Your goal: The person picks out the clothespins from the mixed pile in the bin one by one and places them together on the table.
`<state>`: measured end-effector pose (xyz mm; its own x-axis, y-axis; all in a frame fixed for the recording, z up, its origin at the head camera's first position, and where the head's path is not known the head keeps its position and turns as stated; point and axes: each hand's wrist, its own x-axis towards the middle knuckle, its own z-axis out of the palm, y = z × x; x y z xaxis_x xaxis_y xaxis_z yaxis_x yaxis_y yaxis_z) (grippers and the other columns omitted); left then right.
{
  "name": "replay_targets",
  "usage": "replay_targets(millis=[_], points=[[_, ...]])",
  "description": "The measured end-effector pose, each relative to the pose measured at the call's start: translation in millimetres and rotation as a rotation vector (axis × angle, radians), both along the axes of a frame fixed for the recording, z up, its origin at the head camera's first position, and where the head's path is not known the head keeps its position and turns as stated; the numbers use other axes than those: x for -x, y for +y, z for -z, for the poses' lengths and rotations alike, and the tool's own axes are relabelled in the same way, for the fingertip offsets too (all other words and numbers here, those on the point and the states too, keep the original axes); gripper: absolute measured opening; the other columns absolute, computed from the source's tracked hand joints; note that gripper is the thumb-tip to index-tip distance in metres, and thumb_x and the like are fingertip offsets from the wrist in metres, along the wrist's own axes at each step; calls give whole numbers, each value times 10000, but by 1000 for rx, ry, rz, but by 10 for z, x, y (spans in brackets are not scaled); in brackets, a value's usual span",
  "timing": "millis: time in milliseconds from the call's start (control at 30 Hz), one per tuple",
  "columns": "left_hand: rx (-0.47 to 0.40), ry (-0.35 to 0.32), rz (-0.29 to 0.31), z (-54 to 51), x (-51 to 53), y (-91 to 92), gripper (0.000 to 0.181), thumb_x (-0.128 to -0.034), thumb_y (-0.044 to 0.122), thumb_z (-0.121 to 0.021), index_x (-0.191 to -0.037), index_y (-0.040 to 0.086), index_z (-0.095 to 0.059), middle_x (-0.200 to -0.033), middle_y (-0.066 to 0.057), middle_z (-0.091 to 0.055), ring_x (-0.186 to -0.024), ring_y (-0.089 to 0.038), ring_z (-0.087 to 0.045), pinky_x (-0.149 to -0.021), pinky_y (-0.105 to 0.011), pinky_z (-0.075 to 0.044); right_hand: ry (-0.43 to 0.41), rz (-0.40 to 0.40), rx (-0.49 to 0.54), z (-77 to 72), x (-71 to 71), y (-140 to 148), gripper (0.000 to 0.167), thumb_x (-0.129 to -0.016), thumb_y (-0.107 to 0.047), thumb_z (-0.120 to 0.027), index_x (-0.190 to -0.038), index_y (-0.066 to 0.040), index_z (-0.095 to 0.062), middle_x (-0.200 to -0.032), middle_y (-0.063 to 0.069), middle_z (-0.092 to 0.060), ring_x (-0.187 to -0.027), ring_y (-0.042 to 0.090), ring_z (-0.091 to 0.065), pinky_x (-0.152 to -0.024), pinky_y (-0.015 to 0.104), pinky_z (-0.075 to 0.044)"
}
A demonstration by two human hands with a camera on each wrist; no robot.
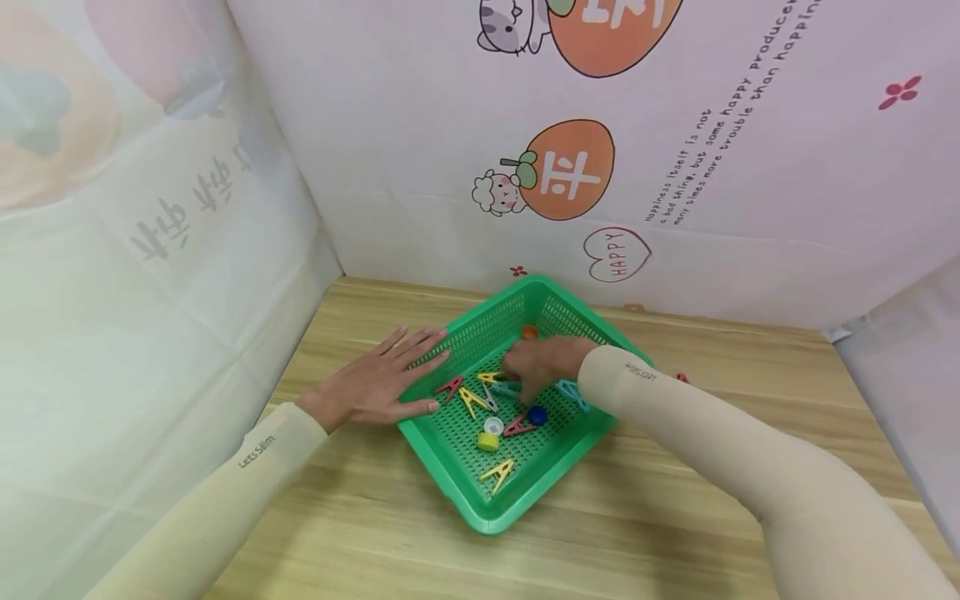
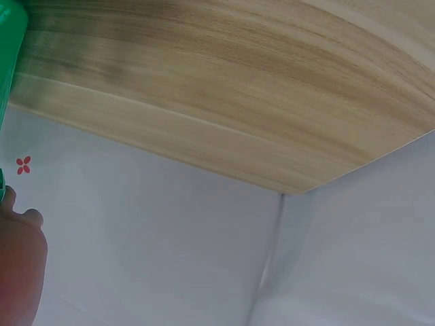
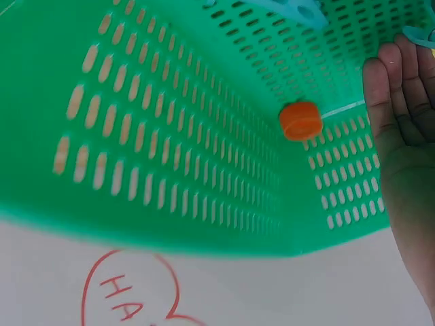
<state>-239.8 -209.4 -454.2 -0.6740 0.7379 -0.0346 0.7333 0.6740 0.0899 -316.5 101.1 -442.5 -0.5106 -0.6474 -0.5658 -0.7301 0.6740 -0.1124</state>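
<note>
A green perforated basket [image 1: 450, 481] holds several clothespins, among them a yellow one [image 1: 498, 473], a pink one [image 1: 519, 426] and a teal one [image 1: 506, 389]. My left hand [image 1: 375, 383] lies spread across the basket's left rim; only part of this hand [image 2: 20, 265] shows in the left wrist view. Inside the basket, my right hand [image 1: 551, 360] points down, thumb apart from the fingers, beside the teal clothespin. The right wrist view shows this hand [image 3: 408, 142] with its fingers side by side near a teal piece [image 3: 418, 36]; its thumb is out of that view.
Bottle caps lie in the basket: orange [image 1: 530, 332], blue [image 1: 537, 415], white [image 1: 492, 426] and yellow [image 1: 487, 442]. A small red item [image 1: 682, 377] is on the wooden table [image 1: 360, 517], right of the basket. Printed white cloth [image 1: 420, 167] hangs behind and at the sides.
</note>
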Motion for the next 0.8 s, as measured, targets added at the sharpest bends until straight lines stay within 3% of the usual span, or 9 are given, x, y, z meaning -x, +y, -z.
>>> replay_targets(millis=[200,367,567,800], points=[[-25,1,7,22,9,-14,844,-1089,644,-502,-1721,110,-336,-1850,-111,-111,-1714,-346,-129,-1400,-585,-89,36,-20,68,-234,30,163,155,-947,-249,-817,-976,-135,-715,-884,-42,-636,-753,102,-519,-684,265,-489],[-11,-10,2,4,0,-14,852,-1083,650,-501,-1726,120,-325,-1854,-94,-80,-1720,-326,-103,-1407,-562,-68,74,-4,127,-403,12,298,264,-936,-239,-815,-1135,-76,-754,-1063,16,-709,-884,127,-609,-808,305,-600],[-3,-14,-5,-14,-13,-8,858,-1077,648,-504,-1732,132,-304,-1856,-82,-64,-1723,-315,-88,-1410,-548,-52,85,48,225,-549,-2,474,214,-934,-215,-810,-1086,-76,-754,-1038,42,-724,-886,158,-603,-805,332,-595],[2,-19,-3,-14,-7,-1,861,-1079,649,-494,-1736,131,-290,-1856,-84,-60,-1722,-321,-95,-1410,-550,-62,115,118,296,-740,-13,765,260,-934,-217,-802,-1143,-67,-756,-1054,19,-734,-925,162,-629,-886,381,-626]])
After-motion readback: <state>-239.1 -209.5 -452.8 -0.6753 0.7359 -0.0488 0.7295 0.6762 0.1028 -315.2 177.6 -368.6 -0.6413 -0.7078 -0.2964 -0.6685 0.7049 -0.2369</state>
